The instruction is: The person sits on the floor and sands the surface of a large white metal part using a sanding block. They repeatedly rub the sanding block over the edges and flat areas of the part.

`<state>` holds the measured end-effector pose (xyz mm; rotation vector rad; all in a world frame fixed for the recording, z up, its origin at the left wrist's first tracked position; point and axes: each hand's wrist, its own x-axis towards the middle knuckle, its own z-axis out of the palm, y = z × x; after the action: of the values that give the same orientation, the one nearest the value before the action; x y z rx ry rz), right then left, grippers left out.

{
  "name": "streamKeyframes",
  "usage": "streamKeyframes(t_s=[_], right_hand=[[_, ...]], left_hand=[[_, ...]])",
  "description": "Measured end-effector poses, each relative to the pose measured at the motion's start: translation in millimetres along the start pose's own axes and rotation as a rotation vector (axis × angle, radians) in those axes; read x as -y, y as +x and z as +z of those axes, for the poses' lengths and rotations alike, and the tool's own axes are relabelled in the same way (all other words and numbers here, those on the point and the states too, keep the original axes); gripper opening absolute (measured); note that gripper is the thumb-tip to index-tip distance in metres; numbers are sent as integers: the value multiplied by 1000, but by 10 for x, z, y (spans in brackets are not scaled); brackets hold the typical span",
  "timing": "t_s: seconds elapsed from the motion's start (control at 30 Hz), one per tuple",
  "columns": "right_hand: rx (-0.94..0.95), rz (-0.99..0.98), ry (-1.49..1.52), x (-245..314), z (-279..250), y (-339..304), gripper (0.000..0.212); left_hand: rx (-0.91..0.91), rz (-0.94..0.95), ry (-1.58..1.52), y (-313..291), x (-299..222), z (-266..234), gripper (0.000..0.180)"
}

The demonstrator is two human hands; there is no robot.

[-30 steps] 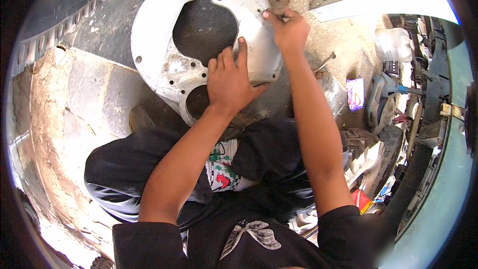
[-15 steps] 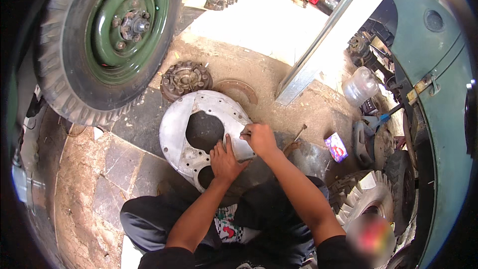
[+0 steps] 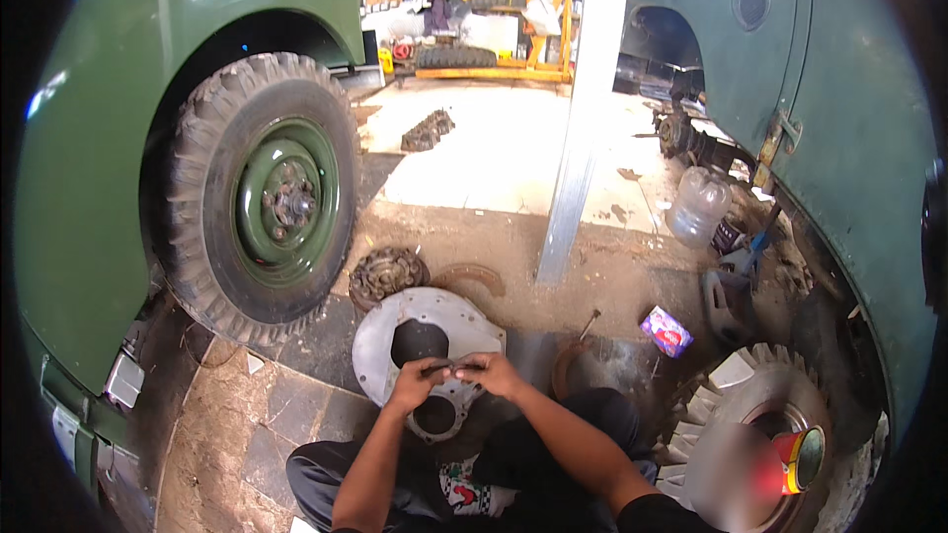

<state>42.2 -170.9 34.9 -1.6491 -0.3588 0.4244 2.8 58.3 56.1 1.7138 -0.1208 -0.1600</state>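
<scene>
A small, dark, thin piece (image 3: 448,367), too small to name, is pinched between my two hands. My left hand (image 3: 413,385) has its fingers closed on one end. My right hand (image 3: 492,375) grips the other end, its fingertips close to the left ones. Below them lies a rounded grey metal plate (image 3: 373,343) with two large openings and several small bolt holes. Whether the hands touch the plate I cannot tell. Beyond its far edge sits a greasy round metal part (image 3: 387,274), beside a rusty curved strip (image 3: 474,277).
Green vehicle with a large tyre (image 3: 202,202) at left; metal post (image 3: 565,207) ahead; blue-green body panel (image 3: 859,109) at right. Nearby on the right are a purple packet (image 3: 666,332), a plastic bottle (image 3: 699,207), and a tyre (image 3: 681,434) with a red-yellow tin (image 3: 802,461).
My left hand has lifted from lying flat on the plate and now grips the dark piece with my right hand, which has left the plate's right side. The view has tilted up.
</scene>
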Motion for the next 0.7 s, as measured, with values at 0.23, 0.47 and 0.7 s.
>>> streamKeyframes(t_s=[0.23, 0.47, 0.7], right_hand=[[78, -94, -120, 88, 34, -61, 40], [246, 14, -529, 150, -102, -119, 41], [57, -178, -681, 169, -113, -37, 34]], left_hand=[[246, -279, 31, -147, 40, -236, 43], [94, -382, -342, -302, 269, 50, 31], [-8, -243, -533, -217, 181, 227, 52]])
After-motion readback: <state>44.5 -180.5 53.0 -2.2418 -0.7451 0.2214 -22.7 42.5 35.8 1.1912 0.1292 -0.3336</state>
